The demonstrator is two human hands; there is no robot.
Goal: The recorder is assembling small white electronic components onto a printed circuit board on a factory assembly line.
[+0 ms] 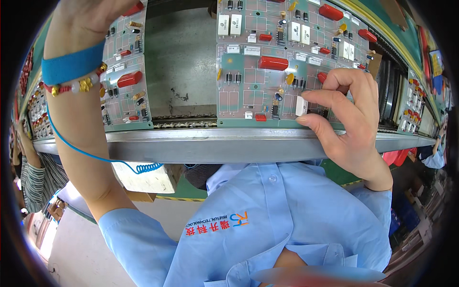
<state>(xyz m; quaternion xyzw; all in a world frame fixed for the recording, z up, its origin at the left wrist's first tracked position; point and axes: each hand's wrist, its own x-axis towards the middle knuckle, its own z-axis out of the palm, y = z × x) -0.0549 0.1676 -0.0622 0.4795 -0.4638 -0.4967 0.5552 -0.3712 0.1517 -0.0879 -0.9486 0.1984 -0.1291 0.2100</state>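
Note:
My right hand (353,117) pinches a white block-shaped resistor (301,106) between thumb and forefinger. The resistor stands on end at the surface of a green circuit board (234,119); whether its leads are in the holes cannot be seen. Around it the board carries a large red capacitor (273,63), a yellow disc part (290,79) and small black parts. My left hand (88,16) reaches over the boards at the far left and is cut off by the top edge, its fingertips out of sight. A blue strap (74,64) and a beaded bracelet (86,84) circle that wrist.
A metal rail (215,146) runs along the near side of the chain conveyor (184,122). Another board (124,112) lies left of a gap showing a grey surface (179,67). A blue coiled cord (148,168) hangs from the wrist strap past a white box (146,179).

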